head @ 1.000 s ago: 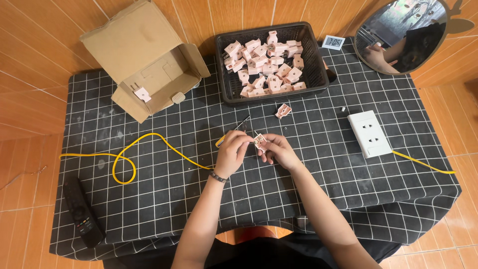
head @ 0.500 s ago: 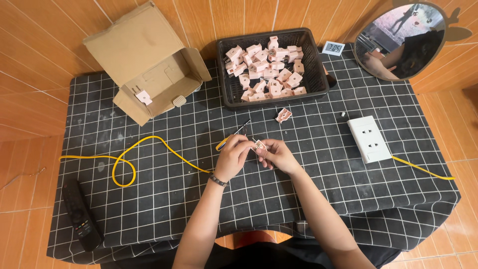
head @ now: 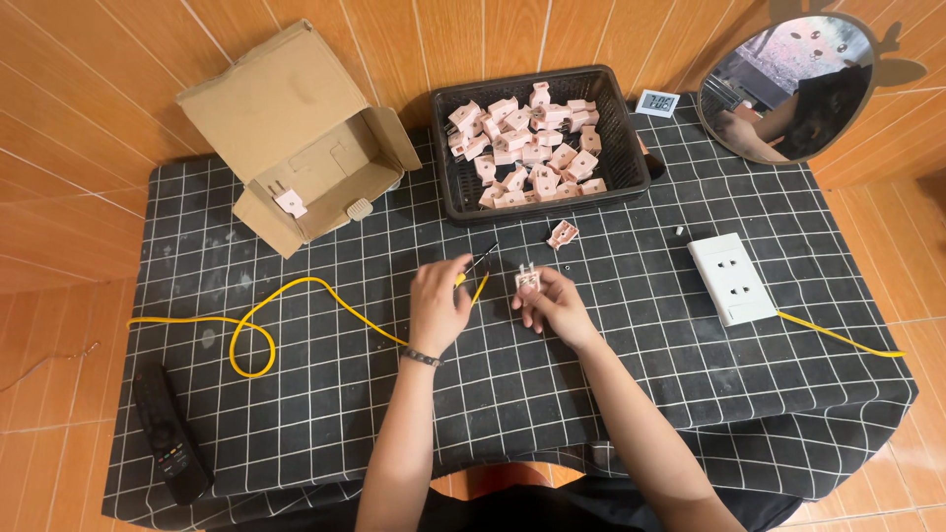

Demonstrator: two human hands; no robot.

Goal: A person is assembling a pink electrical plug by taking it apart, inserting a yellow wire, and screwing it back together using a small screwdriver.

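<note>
Checked worktop (head: 296,414): right hand (head: 554,305) fingers pinch pink plug (head: 527,280), prongs up; left hand (head: 440,303) closed on screwdriver (head: 477,266), tip just left of plug.

Both forearms bare, no sleeves showing; only a thin dark beaded bracelet (head: 423,358) on the left wrist, dark clothing below.

Hands (head: 441,303) apart — plug (head: 527,280) rightward

1 black basket (head: 445,187) of too many pink plugs (head: 532,148) to count, 1 cardboard box (head: 296,138), 1 white socket (head: 731,279), 1 mirror (head: 783,89), 1 remote (head: 168,445), 2 hands.
</note>
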